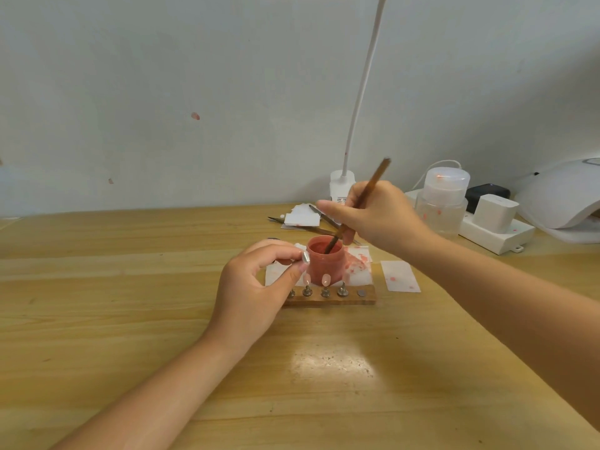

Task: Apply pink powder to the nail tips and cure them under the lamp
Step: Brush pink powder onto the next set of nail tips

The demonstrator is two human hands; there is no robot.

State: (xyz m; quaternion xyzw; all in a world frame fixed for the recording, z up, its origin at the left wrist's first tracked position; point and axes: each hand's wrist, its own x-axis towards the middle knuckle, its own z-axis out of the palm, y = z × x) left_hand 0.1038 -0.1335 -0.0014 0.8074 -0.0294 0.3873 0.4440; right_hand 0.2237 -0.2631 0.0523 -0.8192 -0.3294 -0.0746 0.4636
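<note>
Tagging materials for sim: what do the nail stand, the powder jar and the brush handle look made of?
Nail stand: wood base, visible grain, with dull metal pegs. Powder jar: likely translucent plastic, pink showing through the wall. Brush handle in the right hand: brown, possibly wood or bamboo; too blurred to confirm.

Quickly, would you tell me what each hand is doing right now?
Left hand: pinches a shiny silver nail tip.
Right hand: grips a thin brown brush.

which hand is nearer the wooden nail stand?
Left. The left hand pinches a nail tip right above the left end of the wooden nail stand. The right hand is higher and behind it, holding the brush in the pink powder jar.
</note>
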